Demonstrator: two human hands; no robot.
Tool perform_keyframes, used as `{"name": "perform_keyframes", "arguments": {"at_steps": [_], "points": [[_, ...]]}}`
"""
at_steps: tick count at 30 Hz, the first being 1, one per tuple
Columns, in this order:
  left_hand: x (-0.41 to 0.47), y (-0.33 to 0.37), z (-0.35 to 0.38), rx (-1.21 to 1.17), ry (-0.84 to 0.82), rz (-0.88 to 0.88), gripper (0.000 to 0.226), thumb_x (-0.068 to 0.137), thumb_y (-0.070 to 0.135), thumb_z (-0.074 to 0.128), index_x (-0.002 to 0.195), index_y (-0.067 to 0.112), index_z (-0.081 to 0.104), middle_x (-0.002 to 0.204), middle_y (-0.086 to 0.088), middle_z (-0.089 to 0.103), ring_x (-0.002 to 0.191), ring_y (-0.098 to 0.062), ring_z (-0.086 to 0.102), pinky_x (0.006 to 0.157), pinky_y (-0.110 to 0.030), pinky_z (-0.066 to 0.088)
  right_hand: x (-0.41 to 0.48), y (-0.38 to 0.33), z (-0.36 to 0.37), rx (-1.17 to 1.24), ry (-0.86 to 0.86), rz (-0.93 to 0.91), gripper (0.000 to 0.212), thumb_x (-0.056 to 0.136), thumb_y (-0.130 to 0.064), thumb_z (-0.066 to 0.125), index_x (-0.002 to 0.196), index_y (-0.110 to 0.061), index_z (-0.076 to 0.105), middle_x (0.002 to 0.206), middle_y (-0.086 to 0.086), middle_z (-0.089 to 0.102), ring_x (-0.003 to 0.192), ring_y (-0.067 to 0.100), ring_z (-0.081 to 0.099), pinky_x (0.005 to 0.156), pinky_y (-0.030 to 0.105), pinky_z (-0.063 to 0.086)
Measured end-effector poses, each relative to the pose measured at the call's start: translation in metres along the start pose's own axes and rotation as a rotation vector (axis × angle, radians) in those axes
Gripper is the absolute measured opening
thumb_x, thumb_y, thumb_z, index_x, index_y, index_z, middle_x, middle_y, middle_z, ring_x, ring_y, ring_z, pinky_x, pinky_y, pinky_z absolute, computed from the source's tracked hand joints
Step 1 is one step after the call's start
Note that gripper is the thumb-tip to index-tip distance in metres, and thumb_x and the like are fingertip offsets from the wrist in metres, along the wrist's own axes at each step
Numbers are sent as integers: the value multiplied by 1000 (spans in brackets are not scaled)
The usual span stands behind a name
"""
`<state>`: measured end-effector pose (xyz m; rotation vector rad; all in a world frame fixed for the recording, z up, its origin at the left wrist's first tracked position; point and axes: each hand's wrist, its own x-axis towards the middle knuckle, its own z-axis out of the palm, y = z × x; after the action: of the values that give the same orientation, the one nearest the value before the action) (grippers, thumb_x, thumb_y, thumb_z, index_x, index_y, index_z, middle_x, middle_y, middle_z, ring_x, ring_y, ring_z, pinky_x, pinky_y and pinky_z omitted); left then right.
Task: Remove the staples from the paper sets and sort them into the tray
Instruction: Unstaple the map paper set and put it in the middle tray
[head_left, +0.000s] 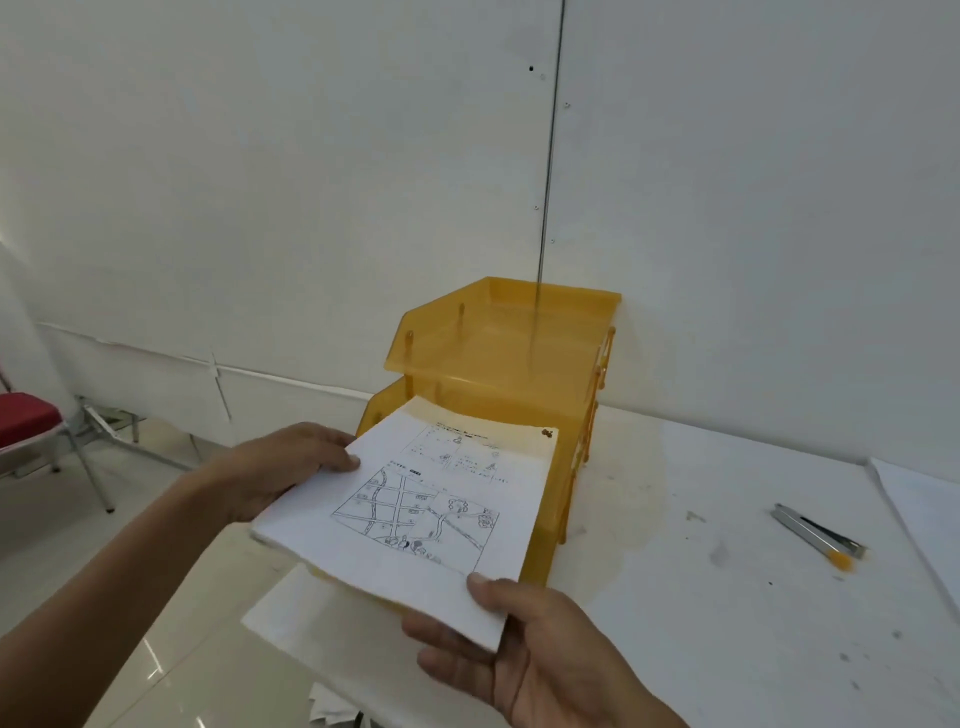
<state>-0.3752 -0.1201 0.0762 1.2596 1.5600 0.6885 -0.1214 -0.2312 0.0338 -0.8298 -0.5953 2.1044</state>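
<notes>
Paper set (421, 514) pinched by left hand (270, 467) and right hand (524, 639), half inside lower tier of yellow tray (498, 353); sorting step, probably needs sliding in, then letting go.

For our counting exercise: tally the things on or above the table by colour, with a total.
White: 2, held paper set, sheets at the right edge
Yellow: 1, stacked tray
Silver: 1, staple remover
Total: 4
</notes>
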Motion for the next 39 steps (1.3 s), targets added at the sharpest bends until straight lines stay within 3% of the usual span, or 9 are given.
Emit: {"name": "perform_keyframes", "arguments": {"at_steps": [5, 8, 13, 15, 19, 22, 25, 30, 39], "points": [[-3, -3, 3, 653, 230, 218, 57, 94, 54, 61, 143, 27, 49, 139, -2, 59, 121, -22, 62, 101, -37, 51, 17, -22, 4, 67, 58, -90, 25, 105, -3, 43, 127, -2, 53, 108, 30, 73, 85, 39, 76, 56, 38, 63], [-19, -10, 17, 872, -74, 571, 78, 76, 83, 51, 147, 54, 38, 158, 31, 26, 150, 6, 20, 125, -26, 21, 26, -31, 5, 84, 51, -78, 24, 105, -2, 43, 128, 0, 49, 108, 34, 71, 95, 45, 74, 61, 41, 65], [15, -38, 34, 1046, -94, 839, 78, 101, 39, 55, 123, 91, 2, 153, 30, 31, 148, 1, 27, 124, -26, 21, 31, -36, 1, 75, 68, -100, 30, 104, -3, 44, 134, -1, 47, 114, 36, 68, 98, 48, 72, 69, 47, 65], [26, -38, 38, 1056, -36, 865, 93, 101, 15, 59, 126, 88, 6, 151, 24, 41, 145, -6, 39, 120, -24, 30, 25, -35, 1, 0, 90, -95, 29, 104, -7, 47, 132, -2, 49, 118, 35, 67, 95, 45, 73, 68, 48, 64], [44, -25, 43, 1009, -50, 779, 55, 105, 18, 54, 147, 45, 30, 154, 21, 40, 148, -1, 34, 115, -4, 19, 8, -29, 4, -688, 248, -179, 15, 103, -26, 53, 112, -14, 54, 100, 13, 71, 71, 19, 71, 51, 34, 55], [54, -20, 44, 992, -82, 743, 49, 104, 23, 55, 148, 42, 44, 156, 20, 41, 148, 2, 29, 113, -4, 15, 22, -21, -6, -1540, 400, -705, 9, 103, -29, 49, 109, -28, 56, 105, -10, 65, 91, 4, 62, 72, 27, 56], [59, -18, 44, 989, -119, 739, 48, 105, 22, 53, 150, 32, 44, 158, 16, 40, 149, 1, 26, 114, -5, 13, 53, -27, -16, -2073, 499, -1047, 45, 80, -19, 78, 124, -16, 65, 124, 3, 68, 116, 21, 65, 92, 34, 57], [67, -21, 45, 989, -128, 715, 49, 107, 24, 47, 152, 39, 35, 162, 16, 30, 155, -7, 18, 125, -23, 11, 86, -34, -29, -2296, 406, -768, 41, 82, -9, 69, 122, -4, 63, 113, 16, 67, 108, 35, 64, 90, 44, 53], [85, -22, 50, 917, -139, 689, 43, 105, 49, 26, 147, 54, 29, 164, 21, 23, 155, -2, 10, 125, -27, 4, 94, -44, -30, -2311, 429, -546, 63, 103, -10, 44, 157, 1, 15, 163, 27, 18, 153, 39, 15, 125, 47, 12]]}}
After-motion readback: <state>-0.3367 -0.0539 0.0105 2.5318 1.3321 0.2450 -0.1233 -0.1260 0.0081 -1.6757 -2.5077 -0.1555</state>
